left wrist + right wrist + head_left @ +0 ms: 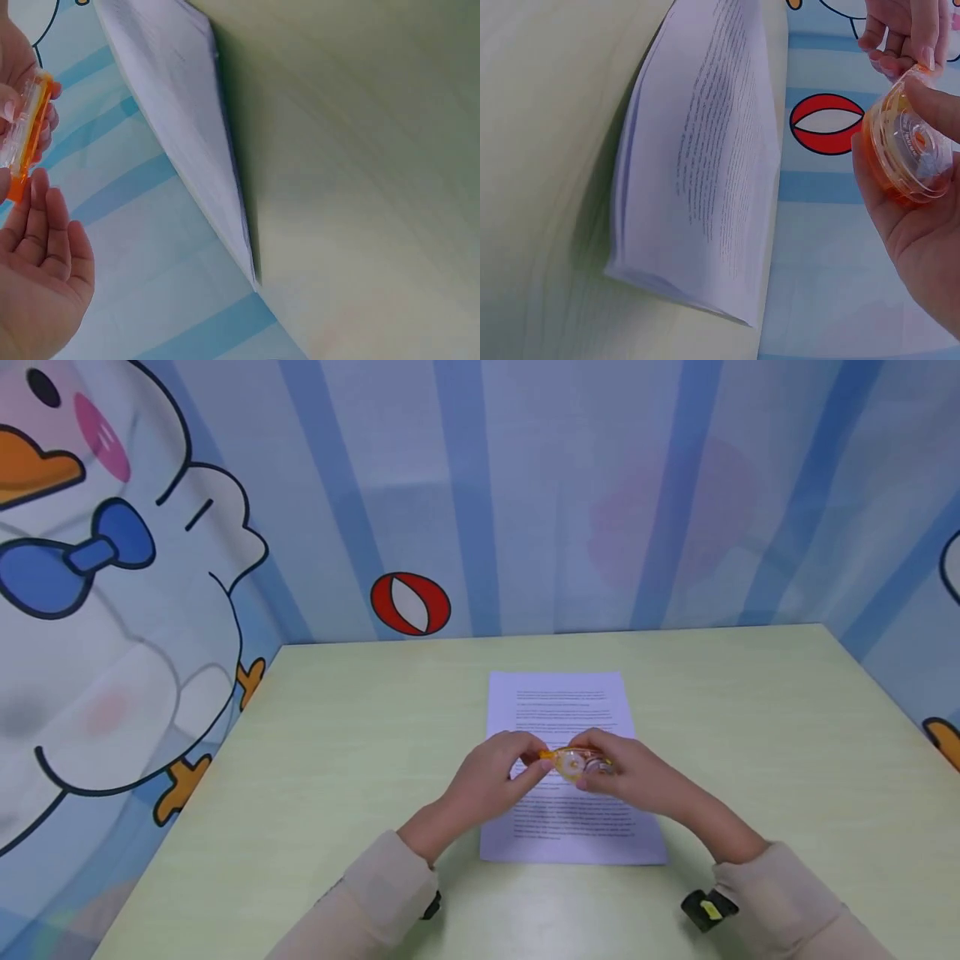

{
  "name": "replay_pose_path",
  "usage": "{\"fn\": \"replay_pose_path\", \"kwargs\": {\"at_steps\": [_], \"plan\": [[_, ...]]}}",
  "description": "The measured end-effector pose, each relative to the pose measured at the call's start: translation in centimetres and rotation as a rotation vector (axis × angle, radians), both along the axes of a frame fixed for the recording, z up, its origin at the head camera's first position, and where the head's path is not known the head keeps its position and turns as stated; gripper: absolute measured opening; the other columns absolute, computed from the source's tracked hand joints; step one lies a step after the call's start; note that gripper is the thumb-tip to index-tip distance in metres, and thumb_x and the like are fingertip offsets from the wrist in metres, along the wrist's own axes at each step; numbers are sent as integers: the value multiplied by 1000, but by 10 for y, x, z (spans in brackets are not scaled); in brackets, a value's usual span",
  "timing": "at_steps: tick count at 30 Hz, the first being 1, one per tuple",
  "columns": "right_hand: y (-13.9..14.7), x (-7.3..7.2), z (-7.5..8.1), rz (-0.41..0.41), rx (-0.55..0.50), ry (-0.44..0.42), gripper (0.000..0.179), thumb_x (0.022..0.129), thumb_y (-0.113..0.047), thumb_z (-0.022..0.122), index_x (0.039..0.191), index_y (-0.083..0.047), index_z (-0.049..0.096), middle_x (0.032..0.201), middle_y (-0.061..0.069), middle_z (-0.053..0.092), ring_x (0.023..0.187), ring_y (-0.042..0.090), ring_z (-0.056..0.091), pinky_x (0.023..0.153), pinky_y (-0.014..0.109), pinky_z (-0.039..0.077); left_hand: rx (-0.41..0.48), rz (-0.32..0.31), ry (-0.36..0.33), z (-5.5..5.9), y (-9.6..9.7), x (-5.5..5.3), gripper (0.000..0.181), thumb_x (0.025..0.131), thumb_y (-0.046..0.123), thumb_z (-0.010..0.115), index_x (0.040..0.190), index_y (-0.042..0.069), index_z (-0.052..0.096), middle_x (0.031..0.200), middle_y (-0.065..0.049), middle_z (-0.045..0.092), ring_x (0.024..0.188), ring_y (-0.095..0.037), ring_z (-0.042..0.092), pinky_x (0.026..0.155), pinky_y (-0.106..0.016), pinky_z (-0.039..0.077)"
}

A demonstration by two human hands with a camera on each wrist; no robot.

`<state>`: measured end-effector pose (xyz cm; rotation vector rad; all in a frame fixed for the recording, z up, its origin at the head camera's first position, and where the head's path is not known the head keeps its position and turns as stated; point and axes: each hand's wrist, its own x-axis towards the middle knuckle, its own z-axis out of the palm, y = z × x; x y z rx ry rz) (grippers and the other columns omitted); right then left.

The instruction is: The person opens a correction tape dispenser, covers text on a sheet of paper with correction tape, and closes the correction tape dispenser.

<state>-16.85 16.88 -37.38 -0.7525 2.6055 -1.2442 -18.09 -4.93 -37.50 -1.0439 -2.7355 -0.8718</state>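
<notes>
A correction tape dispenser (572, 764) with a clear body and orange parts is held between both hands above the printed paper. My right hand (633, 772) grips its wide body, thumb on one flat side and fingers on the other. At the narrow orange tip, my left hand (487, 777) pinches with thumb and forefinger. The right wrist view shows the round reel inside the dispenser (911, 146). In the left wrist view, its orange edge (30, 142) faces the camera. Beneath the hands lies a stack of white printed paper (573, 843).
The pale wood-grain table (337, 760) reaches back to a blue striped backdrop (517, 485) with cartoon figures. A black band (708, 910) with a yellow patch sits by the right sleeve (787, 893).
</notes>
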Motion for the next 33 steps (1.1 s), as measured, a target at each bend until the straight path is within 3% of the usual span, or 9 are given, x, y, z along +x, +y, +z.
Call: {"fn": "replay_pose_path", "kwargs": {"at_steps": [5,12,20,24,27,29,31,33], "plan": [[3,-3,1,-7,-34,-69,25,89,-23,59,112,-13,56,102,5,59,86,18,53,73,28,47,23,22,-14,-3,-1,-1,20,91,30,55,98,14,64,90,4,64,84,-13,56,69,-20,44],[7,-5,7,-29,-104,-107,26,90,-26,57,114,-15,55,101,7,57,89,22,53,74,32,47,99,32,36,-6,1,-2,17,90,29,57,90,13,64,87,3,65,81,-11,56,69,-23,45],[1,-7,11,-43,-239,-139,29,92,-19,54,116,-4,48,105,14,54,87,19,54,74,29,50,388,81,-148,-11,18,2,17,90,24,58,93,7,61,88,-4,67,83,-15,61,74,-32,50],[0,-7,11,-36,-270,-144,30,93,-17,53,118,-1,46,106,16,52,86,18,53,74,30,50,436,111,-172,-11,24,5,17,90,25,58,93,9,60,89,-4,68,85,-15,62,74,-27,49],[1,-7,10,-31,-273,-159,31,93,-18,53,118,-1,45,108,16,52,87,18,53,75,32,50,406,111,-197,-10,26,8,19,92,27,55,96,9,59,91,-3,67,86,-14,61,75,-28,48],[2,-6,10,-40,-267,-162,32,93,-18,53,118,-1,46,108,16,53,89,19,54,76,33,51,338,105,-202,-9,26,10,24,94,30,50,103,8,58,95,-3,67,89,-14,61,76,-28,48],[3,-6,10,-55,-269,-160,32,92,-18,54,118,-1,46,109,17,53,89,19,55,77,34,52,195,92,-198,-8,24,13,33,97,33,43,113,7,55,102,-4,66,94,-16,60,78,-29,48],[7,-5,9,-87,-260,-157,33,92,-19,55,119,-2,47,109,17,54,89,19,56,77,32,53,-71,57,-119,-8,20,19,40,98,36,38,121,7,52,111,-6,64,102,-18,59,83,-31,48]]}}
